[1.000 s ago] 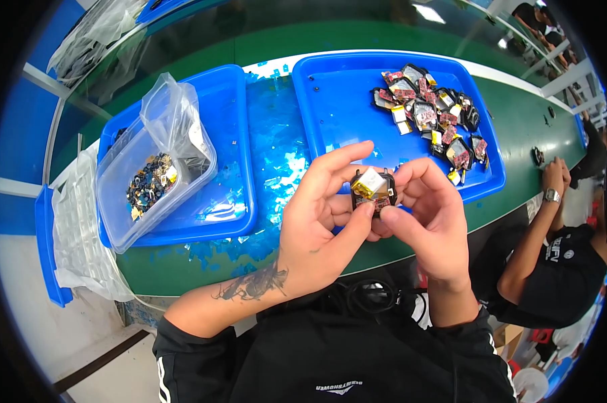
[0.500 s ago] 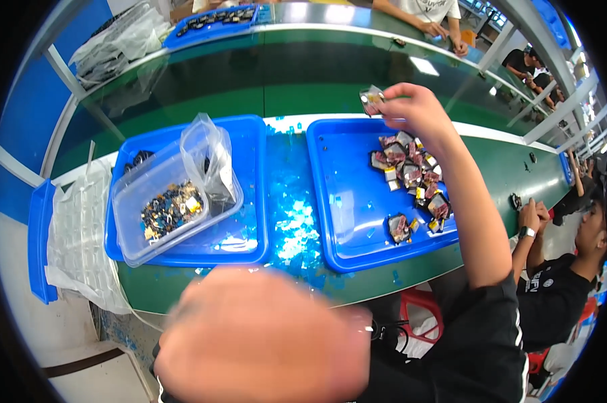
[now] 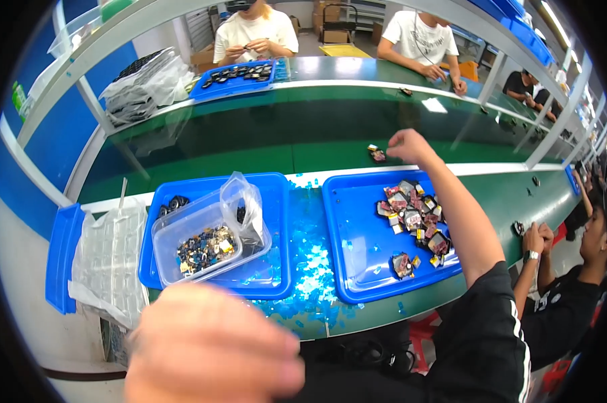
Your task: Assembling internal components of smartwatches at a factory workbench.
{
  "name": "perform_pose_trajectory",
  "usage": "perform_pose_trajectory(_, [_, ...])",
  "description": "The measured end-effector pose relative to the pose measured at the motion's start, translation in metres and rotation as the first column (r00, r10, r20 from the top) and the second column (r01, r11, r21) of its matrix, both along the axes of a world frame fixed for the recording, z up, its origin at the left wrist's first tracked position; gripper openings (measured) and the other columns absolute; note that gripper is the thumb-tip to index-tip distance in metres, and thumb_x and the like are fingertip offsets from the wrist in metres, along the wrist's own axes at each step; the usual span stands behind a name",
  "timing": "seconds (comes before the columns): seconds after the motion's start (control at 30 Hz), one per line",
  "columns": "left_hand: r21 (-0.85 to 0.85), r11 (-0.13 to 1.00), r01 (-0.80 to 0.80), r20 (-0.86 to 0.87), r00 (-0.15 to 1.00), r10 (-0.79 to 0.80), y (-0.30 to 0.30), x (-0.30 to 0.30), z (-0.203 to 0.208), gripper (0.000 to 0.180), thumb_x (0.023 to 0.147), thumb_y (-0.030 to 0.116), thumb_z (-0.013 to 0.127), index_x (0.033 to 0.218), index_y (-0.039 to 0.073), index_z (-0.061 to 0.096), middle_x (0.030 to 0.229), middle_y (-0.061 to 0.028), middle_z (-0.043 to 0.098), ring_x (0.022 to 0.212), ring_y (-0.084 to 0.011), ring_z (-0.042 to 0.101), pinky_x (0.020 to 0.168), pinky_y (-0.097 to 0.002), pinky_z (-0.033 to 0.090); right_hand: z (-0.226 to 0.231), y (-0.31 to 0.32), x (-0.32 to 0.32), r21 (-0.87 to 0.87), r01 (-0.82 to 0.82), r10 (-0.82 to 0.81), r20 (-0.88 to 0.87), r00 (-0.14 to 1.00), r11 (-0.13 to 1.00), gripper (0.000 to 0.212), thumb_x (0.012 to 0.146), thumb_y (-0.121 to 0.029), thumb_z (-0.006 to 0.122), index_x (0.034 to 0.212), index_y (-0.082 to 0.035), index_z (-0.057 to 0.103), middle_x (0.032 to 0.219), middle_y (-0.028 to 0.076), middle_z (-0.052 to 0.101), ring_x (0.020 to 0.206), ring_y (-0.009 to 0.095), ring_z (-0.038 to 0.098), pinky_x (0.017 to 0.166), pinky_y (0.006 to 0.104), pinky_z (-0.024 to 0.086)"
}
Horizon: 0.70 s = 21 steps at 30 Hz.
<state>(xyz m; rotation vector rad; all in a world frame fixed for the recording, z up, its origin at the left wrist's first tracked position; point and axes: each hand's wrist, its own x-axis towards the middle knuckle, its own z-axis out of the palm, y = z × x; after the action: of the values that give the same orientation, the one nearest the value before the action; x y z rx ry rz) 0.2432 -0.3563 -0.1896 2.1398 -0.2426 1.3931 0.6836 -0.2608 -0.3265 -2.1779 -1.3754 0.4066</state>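
My right hand [image 3: 411,146] reaches out over the green conveyor belt. Just left of its fingertips is a small electronic module [image 3: 377,154] with a reddish board and a yellow-white part; a narrow gap seems to separate them. The fingers are bent and slightly apart. Below that arm, a blue tray [image 3: 354,228] bears a heap of similar modules [image 3: 414,211]. My left hand [image 3: 212,342] is large and blurred in the foreground, its fingers smeared, so I cannot make out whether it holds anything. Beyond it, a clear plastic box [image 3: 172,252] contains many small mixed parts [image 3: 206,250].
The clear box stands in another blue tray [image 3: 283,235]. Blue film bits [image 3: 313,269] litter the table between the trays. At left are clear blister trays [image 3: 112,248]. Two people [image 3: 256,33] work across the belt; another person [image 3: 572,282] is at the right.
The view has tilted up, showing more of the far side. The module held in my right fingers now appears let go onto the belt. My left hand has shifted left and down in view.
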Motion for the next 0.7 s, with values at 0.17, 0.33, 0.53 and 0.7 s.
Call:
perform_pose_trajectory(0.17, [-0.578,0.763,-0.289,-0.362,0.929,0.077,0.03,0.052,-0.071,0.038,0.09,-0.003,0.056,0.128,-0.001,0.052,0.09,-0.0106,0.067,0.073,-0.0132,0.065,0.066,-0.0258,0.053,0.049,-0.077,-0.045,-0.112,-0.427,0.442,0.229,0.868,0.897,0.022,0.08,-0.017,0.07,0.097,-0.003,0.071,0.089,0.014,0.068,0.084,0.029,0.066,0.078,0.0378,0.052])
perform_pose_trajectory(0.33, [-0.313,0.855,-0.413,-0.486,0.843,0.229,0.041,0.068,-0.114,0.037,0.086,-0.003,0.059,0.123,0.002,0.057,0.089,-0.0104,0.067,0.072,-0.017,0.066,0.064,-0.0283,0.054,0.028,-0.104,-0.055,-0.141,-0.539,0.555,0.287,0.781,0.83,0.023,0.081,-0.012,0.07,0.104,-0.005,0.069,0.098,0.013,0.063,0.096,0.03,0.061,0.086,0.0386,0.049])
perform_pose_trajectory(0.53, [0.018,0.881,-0.473,-0.463,0.777,0.427,0.045,0.067,-0.13,0.038,0.08,-0.008,0.061,0.118,-0.001,0.06,0.09,-0.0133,0.067,0.077,-0.0217,0.068,0.065,-0.0295,0.055,0.023,-0.115,-0.048,-0.019,-0.397,0.392,0.208,0.896,0.917,0.025,0.077,-0.011,0.074,0.1,-0.004,0.066,0.092,0.012,0.062,0.086,0.027,0.061,0.078,0.0374,0.05])
perform_pose_trajectory(0.7, [0.148,0.851,-0.504,-0.388,0.762,0.518,0.045,0.068,-0.135,0.037,0.076,-0.008,0.065,0.113,-0.002,0.062,0.089,-0.015,0.066,0.075,-0.029,0.066,0.064,-0.0335,0.054,0.023,-0.117,-0.055,-0.045,-0.368,0.371,0.136,0.919,0.929,0.025,0.078,-0.009,0.074,0.101,-0.004,0.066,0.082,0.009,0.062,0.075,0.02,0.06,0.071,0.032,0.05])
